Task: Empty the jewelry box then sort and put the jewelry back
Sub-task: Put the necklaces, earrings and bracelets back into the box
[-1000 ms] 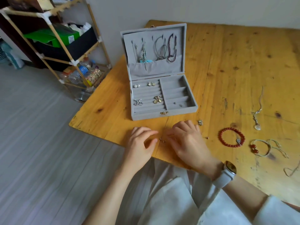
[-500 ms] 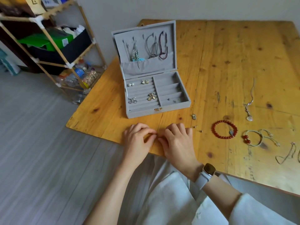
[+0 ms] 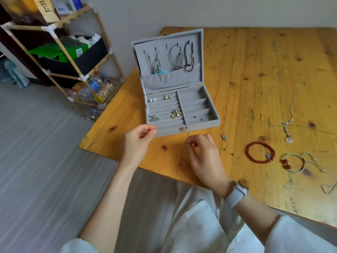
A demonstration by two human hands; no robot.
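Note:
The grey jewelry box point(image 3: 169, 132) stands open on the wooden table point(image 3: 255, 70). Necklaces point(image 3: 188, 57) hang inside its lid. Its ring rolls hold pearl studs point(image 3: 151, 100), gold studs point(image 3: 168, 96), flower earrings point(image 3: 175, 114) and silver earrings point(image 3: 154, 118); tiny studs point(image 3: 198, 118) lie in the right compartment. My left hand point(image 3: 138, 141) is raised at the box's front left corner, thumb and forefinger pinched on something tiny. My right hand point(image 3: 204, 156) hovers just in front of the box with curled fingers; nothing shows in them.
Loose on the table to the right lie a small charm point(image 3: 224, 137), two studs point(image 3: 226, 148), a red bead bracelet point(image 3: 259, 152), a cord bracelet point(image 3: 299, 162), a pendant necklace point(image 3: 289, 128) and a thin chain point(image 3: 329, 189). A cluttered shelf rack point(image 3: 54, 57) stands left of the table.
My hands were together on the table edge over a tiny piece. They have lifted and parted, the left rising toward the box's front left corner. The piece is gone from the table.

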